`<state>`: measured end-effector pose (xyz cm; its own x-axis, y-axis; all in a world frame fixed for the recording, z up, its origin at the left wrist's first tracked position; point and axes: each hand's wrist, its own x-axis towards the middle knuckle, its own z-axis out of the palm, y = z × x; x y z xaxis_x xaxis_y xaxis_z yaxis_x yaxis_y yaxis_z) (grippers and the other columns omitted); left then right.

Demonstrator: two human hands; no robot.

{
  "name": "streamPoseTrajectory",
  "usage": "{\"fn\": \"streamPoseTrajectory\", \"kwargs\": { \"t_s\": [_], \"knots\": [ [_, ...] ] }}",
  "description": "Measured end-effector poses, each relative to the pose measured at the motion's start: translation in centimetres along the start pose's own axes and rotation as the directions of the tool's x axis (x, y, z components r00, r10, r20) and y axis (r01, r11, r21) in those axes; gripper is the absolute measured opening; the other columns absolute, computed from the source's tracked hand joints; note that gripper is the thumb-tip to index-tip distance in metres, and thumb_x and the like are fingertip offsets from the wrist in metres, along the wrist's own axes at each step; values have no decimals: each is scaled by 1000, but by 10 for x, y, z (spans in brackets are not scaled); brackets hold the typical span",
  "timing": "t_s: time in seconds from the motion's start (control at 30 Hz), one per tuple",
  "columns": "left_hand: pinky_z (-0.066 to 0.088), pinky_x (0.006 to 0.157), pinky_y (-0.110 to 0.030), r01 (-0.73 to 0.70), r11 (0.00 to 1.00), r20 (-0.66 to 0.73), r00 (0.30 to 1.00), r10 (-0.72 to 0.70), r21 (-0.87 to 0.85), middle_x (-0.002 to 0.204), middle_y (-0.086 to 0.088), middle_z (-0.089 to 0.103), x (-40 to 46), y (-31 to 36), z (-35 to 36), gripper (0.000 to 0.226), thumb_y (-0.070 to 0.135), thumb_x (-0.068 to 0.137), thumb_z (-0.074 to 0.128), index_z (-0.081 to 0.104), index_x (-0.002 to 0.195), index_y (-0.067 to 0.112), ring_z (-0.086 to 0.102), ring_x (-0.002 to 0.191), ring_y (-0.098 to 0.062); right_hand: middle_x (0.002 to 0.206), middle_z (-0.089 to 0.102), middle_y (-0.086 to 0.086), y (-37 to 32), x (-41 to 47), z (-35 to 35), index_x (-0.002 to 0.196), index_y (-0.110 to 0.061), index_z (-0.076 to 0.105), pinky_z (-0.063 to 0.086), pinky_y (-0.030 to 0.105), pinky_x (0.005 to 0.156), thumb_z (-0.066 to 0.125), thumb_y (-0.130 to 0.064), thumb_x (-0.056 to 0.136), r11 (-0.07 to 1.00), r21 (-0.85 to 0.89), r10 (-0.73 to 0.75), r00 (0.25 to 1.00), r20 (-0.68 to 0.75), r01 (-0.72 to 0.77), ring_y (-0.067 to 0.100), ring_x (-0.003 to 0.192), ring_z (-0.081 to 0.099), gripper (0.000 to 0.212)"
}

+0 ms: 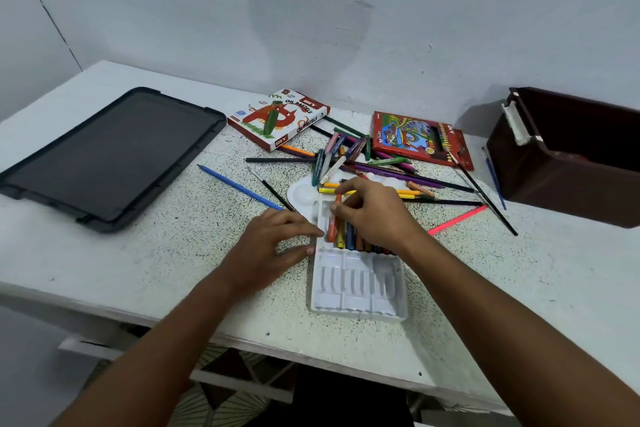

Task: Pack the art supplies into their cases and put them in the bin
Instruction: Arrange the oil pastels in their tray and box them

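A white plastic pastel tray (358, 288) lies near the table's front edge, its far half holding several oil pastels. My right hand (374, 215) pinches an orange pastel (334, 222) over the tray's far left slot. My left hand (277, 243) touches the tray's left edge with its fingertips, fingers nearly straight. A white paint palette (303, 194) lies just behind the tray under a heap of loose pastels and colour pencils (363, 159). The oil pastels box (277, 118) and a red pencil box (420, 139) lie at the back. The dark brown bin (568, 159) stands at the right.
A black bin lid (107, 156) lies flat at the left. A blue pencil (239, 187), a thin brush (270, 189) and a pink pencil (457, 219) lie loose around the tray. A long black brush (488, 198) and a blue brush (495, 178) lie beside the bin.
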<state>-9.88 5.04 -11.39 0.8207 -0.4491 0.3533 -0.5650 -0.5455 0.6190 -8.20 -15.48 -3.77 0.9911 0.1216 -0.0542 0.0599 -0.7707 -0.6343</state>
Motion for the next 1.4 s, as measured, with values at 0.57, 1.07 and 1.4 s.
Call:
{"fn": "streamPoseTrajectory", "kwargs": {
  "t_s": [0.57,1.07,1.4],
  "knots": [
    [44,86,-35,-11,1000,-25,1000,11,-15,104,14,64,-2,3,-1,33,49,83,59,69,110,33,53,98,-7,125,42,4,-1,-3,7,130,-29,51,47,33,84,73,-21,84,992,-129,3,1000,14,-2,23,107,55,52],
    [44,85,-36,-5,1000,-38,999,4,-19,102,15,64,-4,4,0,35,49,83,59,70,112,33,52,98,-5,127,49,10,5,17,0,134,-27,45,42,29,73,79,-25,78,979,-191,90,992,89,-72,28,108,53,65],
    [39,88,-20,9,999,-27,1000,-10,-36,102,20,62,-2,3,-3,37,52,81,58,69,112,35,50,100,2,119,58,9,-3,61,-17,120,-17,64,49,37,83,59,-8,91,953,-272,-149,988,-32,134,25,103,57,30]
  ]
}}
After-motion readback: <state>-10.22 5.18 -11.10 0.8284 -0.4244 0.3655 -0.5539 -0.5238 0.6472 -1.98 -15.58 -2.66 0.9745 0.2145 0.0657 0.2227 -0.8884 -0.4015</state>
